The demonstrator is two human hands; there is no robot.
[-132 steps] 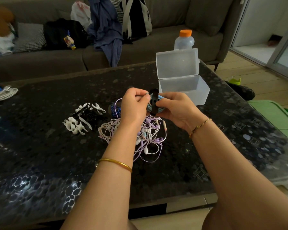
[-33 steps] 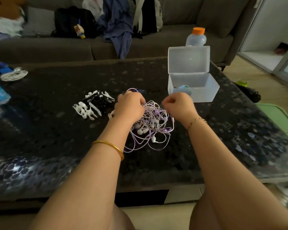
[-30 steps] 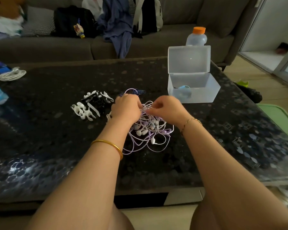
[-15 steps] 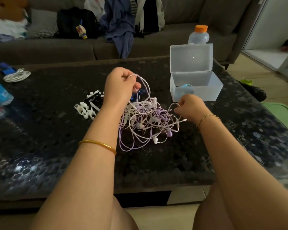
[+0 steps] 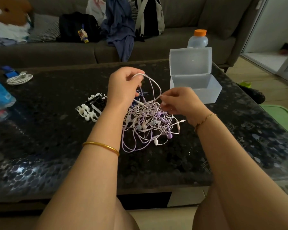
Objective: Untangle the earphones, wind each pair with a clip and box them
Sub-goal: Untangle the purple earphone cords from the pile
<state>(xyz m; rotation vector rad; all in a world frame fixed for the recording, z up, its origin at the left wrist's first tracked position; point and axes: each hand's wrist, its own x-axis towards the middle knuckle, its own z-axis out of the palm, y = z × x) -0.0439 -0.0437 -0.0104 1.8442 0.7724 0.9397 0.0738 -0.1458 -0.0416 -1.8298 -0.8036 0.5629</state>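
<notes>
The left hand point(image 5: 123, 87) is raised above the tabletop point(image 5: 40, 138), thumb and fingers curled and pinching the top of a pale cord loop. That loop arches over to the right hand point(image 5: 181, 102), which sits lower and a little nearer the person and pinches the same run of cord between its fingertips, the other fingers loosely bent. Below and between both hands hangs the tangle of earphones point(image 5: 148, 123), white and lilac cords knotted together, its lower loops and several earbuds resting on the tabletop just in front of the wrists. Left of the left hand, close beside its wrist, lies a small heap of white and black clips point(image 5: 90, 107). Just beyond the right hand stands the translucent box point(image 5: 194, 90), its lid hinged upright; a bottle with an orange cap point(image 5: 198, 39) stands behind it. Far out to the left of the left hand lies a coiled white cable point(image 5: 19, 78). A gold bangle point(image 5: 101, 146) circles the left forearm and a thin bracelet point(image 5: 204, 118) the right wrist.
</notes>
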